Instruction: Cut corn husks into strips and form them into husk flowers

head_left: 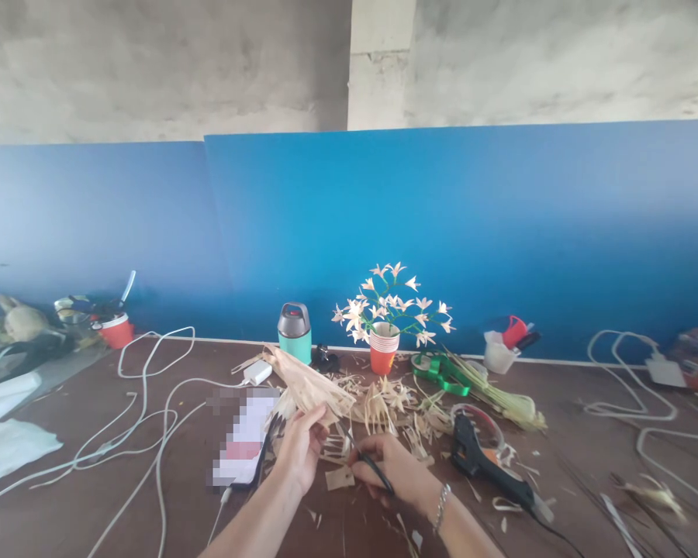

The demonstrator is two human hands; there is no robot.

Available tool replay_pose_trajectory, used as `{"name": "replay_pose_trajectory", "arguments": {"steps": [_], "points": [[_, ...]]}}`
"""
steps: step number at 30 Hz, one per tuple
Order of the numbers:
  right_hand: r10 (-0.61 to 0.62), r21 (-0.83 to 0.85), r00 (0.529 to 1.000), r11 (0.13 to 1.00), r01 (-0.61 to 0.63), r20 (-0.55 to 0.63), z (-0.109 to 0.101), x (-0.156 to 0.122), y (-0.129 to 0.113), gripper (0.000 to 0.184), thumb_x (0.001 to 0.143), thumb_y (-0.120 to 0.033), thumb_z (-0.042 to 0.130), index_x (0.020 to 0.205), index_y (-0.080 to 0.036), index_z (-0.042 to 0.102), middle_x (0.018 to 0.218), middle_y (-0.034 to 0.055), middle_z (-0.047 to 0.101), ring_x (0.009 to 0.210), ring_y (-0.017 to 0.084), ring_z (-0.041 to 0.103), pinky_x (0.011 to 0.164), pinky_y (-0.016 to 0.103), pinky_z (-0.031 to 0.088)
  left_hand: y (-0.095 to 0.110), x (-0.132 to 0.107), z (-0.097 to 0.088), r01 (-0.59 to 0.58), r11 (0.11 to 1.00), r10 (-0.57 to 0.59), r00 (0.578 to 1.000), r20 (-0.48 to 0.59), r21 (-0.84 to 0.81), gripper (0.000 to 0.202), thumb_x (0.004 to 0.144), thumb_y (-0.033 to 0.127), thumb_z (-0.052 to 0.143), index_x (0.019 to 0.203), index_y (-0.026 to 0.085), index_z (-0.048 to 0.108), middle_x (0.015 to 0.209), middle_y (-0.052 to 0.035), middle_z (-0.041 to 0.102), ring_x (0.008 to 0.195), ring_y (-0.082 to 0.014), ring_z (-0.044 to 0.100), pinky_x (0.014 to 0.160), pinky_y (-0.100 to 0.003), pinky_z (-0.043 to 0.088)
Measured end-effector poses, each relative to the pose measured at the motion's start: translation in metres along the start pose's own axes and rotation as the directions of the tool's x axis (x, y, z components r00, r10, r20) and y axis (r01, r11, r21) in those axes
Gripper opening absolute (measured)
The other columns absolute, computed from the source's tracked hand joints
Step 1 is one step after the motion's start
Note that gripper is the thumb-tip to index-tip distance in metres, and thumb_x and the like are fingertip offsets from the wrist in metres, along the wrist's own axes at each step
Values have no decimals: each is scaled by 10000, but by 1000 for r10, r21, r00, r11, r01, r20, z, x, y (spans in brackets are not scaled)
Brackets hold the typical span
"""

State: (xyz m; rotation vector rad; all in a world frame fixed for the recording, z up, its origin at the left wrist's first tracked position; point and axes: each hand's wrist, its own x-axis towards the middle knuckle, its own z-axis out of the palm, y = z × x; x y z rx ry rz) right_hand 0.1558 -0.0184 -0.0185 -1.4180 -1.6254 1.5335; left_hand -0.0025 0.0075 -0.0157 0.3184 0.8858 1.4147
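Note:
My left hand (300,449) is closed on a pale dried corn husk (305,381) that slants up to the left above the brown table (110,496). My right hand (396,470) grips black-handled scissors (370,462), their blades pointing up-left at the husk's lower edge. A small cut husk piece (340,477) lies on the table between my hands. Loose husk strips and trimmings (391,404) are heaped just behind them.
A phone (245,437) on a white cable lies left of my hands. A black glue gun (486,466) rests to the right. Behind stand a teal jar (295,332), an orange cup of husk flowers (384,347), green ribbon (437,370) and a blue backboard (442,232).

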Motion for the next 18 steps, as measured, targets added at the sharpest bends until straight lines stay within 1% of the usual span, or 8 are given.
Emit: {"name": "replay_pose_trajectory", "arguments": {"steps": [4, 8, 12, 15, 18], "points": [[-36, 54, 999, 998, 38, -39, 3, 4, 3, 267, 663, -361, 640, 809, -138, 622, 426, -82, 484, 346, 68, 415, 346, 181, 329, -8, -6, 1, 39, 997, -43, 997, 68, 61, 130, 637, 86, 726, 695, 128, 618, 628, -7, 659, 496, -82, 575, 480, -175, 476], [-51, 113, 996, 992, 59, -75, 6, 6, 4, 310, 630, -404, 673, 775, -145, 588, 453, -78, 503, 353, 65, 425, 342, 180, 334, -11, -12, 2, 60, 987, -77, 991, 110, 148, 149, 613, 147, 740, 676, 135, 606, 573, -1, 639, 478, -106, 574, 508, -215, 482], [-42, 131, 995, 990, 54, -91, 7, 7, 3, 293, 620, -389, 683, 740, -154, 556, 448, -77, 521, 342, 57, 423, 340, 173, 322, -12, -14, 1, 60, 971, -106, 976, 190, 232, 144, 638, 219, 713, 705, 140, 613, 567, -5, 638, 478, -118, 568, 513, -235, 464], [-56, 133, 994, 989, 68, -97, 7, 7, 3, 253, 630, -355, 674, 656, -163, 513, 428, -78, 511, 326, 48, 409, 335, 170, 302, -12, -13, 0, 56, 966, -116, 966, 230, 253, 143, 643, 212, 699, 735, 130, 627, 592, -19, 653, 500, -123, 571, 531, -241, 458], [-83, 123, 991, 988, 95, -104, 7, 7, 4, 231, 639, -307, 665, 609, -165, 485, 404, -85, 486, 309, 39, 387, 328, 168, 284, -12, -11, -1, 58, 965, -122, 962, 243, 256, 137, 640, 193, 698, 731, 112, 635, 616, -35, 665, 529, -122, 582, 555, -235, 458]]}}
